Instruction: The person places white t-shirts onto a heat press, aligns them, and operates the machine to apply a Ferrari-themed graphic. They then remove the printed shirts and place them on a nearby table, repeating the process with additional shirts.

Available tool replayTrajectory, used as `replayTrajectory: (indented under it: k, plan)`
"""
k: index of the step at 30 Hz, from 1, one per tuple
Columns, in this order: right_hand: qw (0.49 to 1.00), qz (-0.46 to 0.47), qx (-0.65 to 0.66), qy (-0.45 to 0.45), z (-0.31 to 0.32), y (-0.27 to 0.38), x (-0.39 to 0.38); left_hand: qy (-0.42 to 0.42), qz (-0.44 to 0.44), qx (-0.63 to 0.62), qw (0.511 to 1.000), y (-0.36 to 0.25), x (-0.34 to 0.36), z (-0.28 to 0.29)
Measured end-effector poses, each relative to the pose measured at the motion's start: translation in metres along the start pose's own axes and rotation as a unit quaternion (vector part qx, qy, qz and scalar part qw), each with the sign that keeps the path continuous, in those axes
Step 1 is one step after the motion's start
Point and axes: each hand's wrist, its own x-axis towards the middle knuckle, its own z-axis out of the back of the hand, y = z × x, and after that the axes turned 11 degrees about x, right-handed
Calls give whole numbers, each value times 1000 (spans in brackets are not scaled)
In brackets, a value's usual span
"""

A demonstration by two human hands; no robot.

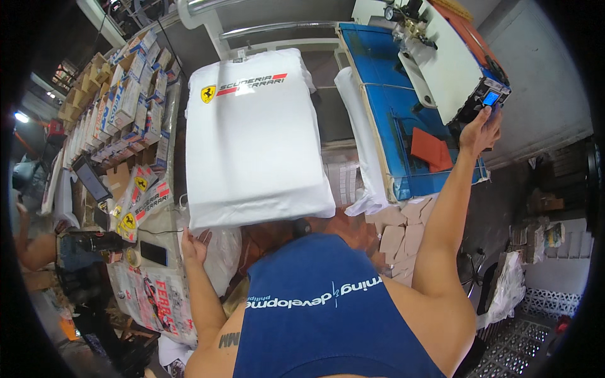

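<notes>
Head view: the right hand [480, 129] reaches far right, its grip loose, fingertips on the small lit control box [490, 97] at the end of the white heat press head [444, 60], likely to work its controls. The left hand [195, 246] hangs open and holds nothing, just beside the near hem of the white T-shirt [255, 138], which lies stretched flat over a platen, probably to keep it smooth. Right of it sits the blue press bed [387, 94] with a red pad [431, 148]. A cluttered table [157, 277] with printed transfer sheets [140, 195] stands left; stacked boxes [129, 94] line the far left.
</notes>
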Motion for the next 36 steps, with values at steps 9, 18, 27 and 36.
replayTrajectory:
  k: [9, 18, 27, 36]
  plan:
    - [994, 95, 51, 3, 8, 13, 8, 38, 67, 250, 965, -50, 6, -6]
    - [839, -184, 180, 479, 3, 103, -327, 158, 57, 425, 889, -116, -18, 16]
    - [573, -527, 364, 511, -15, 98, -223, 411, -114, 285, 859, -228, 24, -96]
    - [573, -330, 698, 273, -215, 277, 9, 395, -393, -81, 826, -405, 25, -335]
